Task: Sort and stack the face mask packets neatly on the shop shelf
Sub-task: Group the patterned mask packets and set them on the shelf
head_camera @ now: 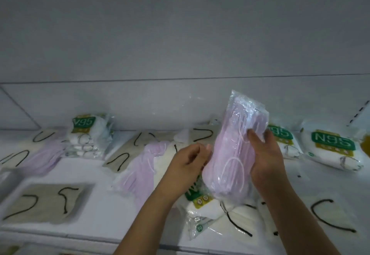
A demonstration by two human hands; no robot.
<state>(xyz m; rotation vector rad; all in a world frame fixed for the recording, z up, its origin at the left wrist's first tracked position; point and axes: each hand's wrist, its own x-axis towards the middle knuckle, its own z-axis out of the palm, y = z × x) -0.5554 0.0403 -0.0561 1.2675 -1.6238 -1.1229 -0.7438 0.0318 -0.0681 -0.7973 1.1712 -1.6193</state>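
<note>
Your right grip (264,154) is clamped on the pink face mask packet in clear crinkled plastic (232,154), fingers curled over its right edge, and you hold it upright, lifted above the white shop shelf (104,212). Your left grip (189,162) closes on the packet's left edge, thumb and fingertips pinching the wrap.

By the look of the shelf you are partway through, with more left than done. One small stack of white N95 packets with green labels (88,136) stands at the back left, and two more N95 packets (332,148) lie at the back right. The rest is unsorted: another pink packet (140,166) lies slanted in the middle, a third pink one (46,154) at the left, beige masks with black ear loops (42,200) are scattered front and back, and an N95 packet (202,208) lies right under your hands.

The shelf is white and glossy, with a plain grey-white back panel (180,34) above it; the picture is blurred at the edges
</note>
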